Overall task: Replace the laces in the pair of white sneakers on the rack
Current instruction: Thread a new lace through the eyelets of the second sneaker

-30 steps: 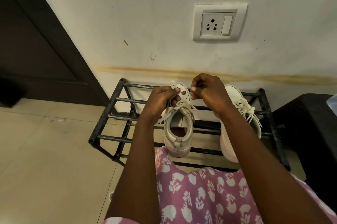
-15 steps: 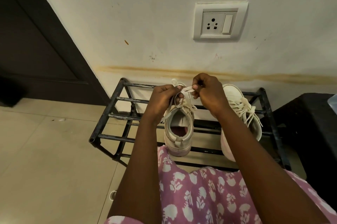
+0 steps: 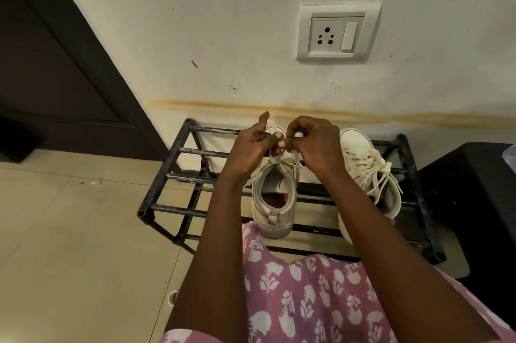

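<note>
Hands meet over the middle of the black metal rack [image 3: 167,169], above a white sneaker [image 3: 275,203] that stands on the rack's top bars with its heel toward the person and its toe toward the wall. The left hand [image 3: 251,144] and the right hand [image 3: 315,141] are close together, their fingertips almost touching. Both pinch the cream lace [image 3: 279,159] of this sneaker just above its upper eyelets. The left hand's fingers [image 3: 275,136] are curled onto the lace, with one finger sticking straight up. The right hand's fingers [image 3: 290,144] are curled tight, nipping the lace at their tips. One loose end of the lace trails off the sneaker's left side.

A second sneaker [image 3: 360,152] stands toward the rack's right end on the same bars, partly hidden by the right forearm. Its lace is tied in a bow [image 3: 382,169] with loose ends hanging over its opening.

On the wall above the rack is a white socket plate [image 3: 337,32]. Left of the rack is a dark door [image 3: 55,63] and pale tiled floor [image 3: 69,231]. Right of the rack stands a dark block [image 3: 474,189]. In front of the rack, a pink flowered garment [image 3: 307,300] fills the space between the forearms.
</note>
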